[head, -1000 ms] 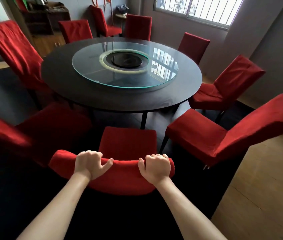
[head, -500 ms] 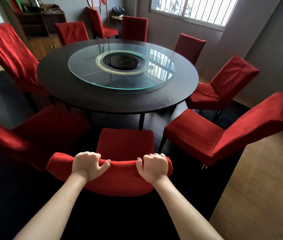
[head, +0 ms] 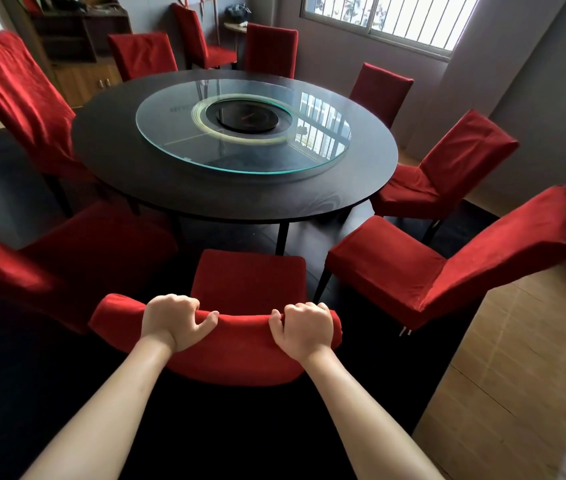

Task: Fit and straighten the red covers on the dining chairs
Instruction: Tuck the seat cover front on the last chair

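Directly beneath both hands, the top of the nearest chair back (head: 226, 344) is gripped, its red cover (head: 240, 327) drawn smooth over the rounded upper edge. The left hand (head: 174, 320) is curled over the edge toward the left end, fingers wrapped forward out of sight and the thumb (head: 207, 322) pressed into the fabric on the near side. The right hand (head: 305, 329) is curled over the edge close to the right end in the same manner, knuckles up, thumb on the near face. A short span of covered edge is left bare between the two hands.

The long axis of the chair back's top edge is laid across the view, from left hand to right hand, and the seat (head: 250, 275) is pointed forward, away from the hands, toward the round dark table (head: 233, 199) just beyond it. A glass turntable (head: 243, 129) is carried on the middle of that table.

To the right of the right hand a second covered chair (head: 447, 265) is angled toward the table; to the left of the left hand another (head: 67, 258) is seen, blurred. Farther covered chairs are ranged around the table's far side, one at far left (head: 15, 95) with visibly wrinkled fabric.
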Demonstrator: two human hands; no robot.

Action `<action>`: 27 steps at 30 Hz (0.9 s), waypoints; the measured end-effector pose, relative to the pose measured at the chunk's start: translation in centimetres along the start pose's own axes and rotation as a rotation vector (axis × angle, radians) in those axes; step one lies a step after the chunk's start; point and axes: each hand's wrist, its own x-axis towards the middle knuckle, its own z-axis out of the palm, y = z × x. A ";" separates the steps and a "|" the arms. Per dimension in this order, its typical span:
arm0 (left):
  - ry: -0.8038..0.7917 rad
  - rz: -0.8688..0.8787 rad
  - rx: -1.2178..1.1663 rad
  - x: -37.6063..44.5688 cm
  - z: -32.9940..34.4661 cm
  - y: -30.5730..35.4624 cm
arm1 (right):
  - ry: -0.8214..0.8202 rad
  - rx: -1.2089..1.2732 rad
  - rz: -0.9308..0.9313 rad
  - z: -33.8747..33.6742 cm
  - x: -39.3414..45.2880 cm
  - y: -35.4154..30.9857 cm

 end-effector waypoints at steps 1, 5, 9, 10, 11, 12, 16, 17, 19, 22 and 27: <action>-0.001 -0.002 -0.001 0.0 -0.1 0.0 | 0.000 0.005 0.000 0.0 0.0 0.0; -0.015 -0.005 -0.003 -0.1 -0.1 0.0 | 0.001 0.022 -0.007 -0.1 -0.1 0.0; -0.030 -0.005 -0.014 -0.1 -0.3 0.2 | -0.020 0.002 -0.006 -0.2 -0.1 0.1; -0.038 -0.005 -0.016 -0.1 -0.4 0.3 | -0.026 -0.004 -0.008 -0.2 -0.2 0.1; -0.040 -0.003 -0.017 -0.1 -0.4 0.2 | -0.027 -0.008 -0.011 -0.2 -0.2 0.1; -0.041 0.000 -0.017 -0.1 -0.4 0.2 | -0.023 -0.010 -0.015 -0.2 -0.2 0.1; -0.046 -0.002 -0.013 -0.3 -0.6 0.5 | -0.015 0.011 -0.018 -0.3 -0.5 0.2; -0.035 0.001 -0.014 -0.5 -0.7 0.6 | -0.021 0.021 -0.020 -0.5 -0.6 0.2; -0.039 -0.002 -0.022 -0.8 -1.0 0.9 | -0.027 0.038 -0.020 -0.7 -0.7 0.3; -0.106 -0.029 -0.054 -1.1 -1.4 1.2 | -0.022 0.091 -0.004 -0.8 -1.0 0.2; -0.064 -0.031 -0.068 -2.5 -2.9 0.3 | -0.210 0.147 0.075 -0.8 -1.9 -0.6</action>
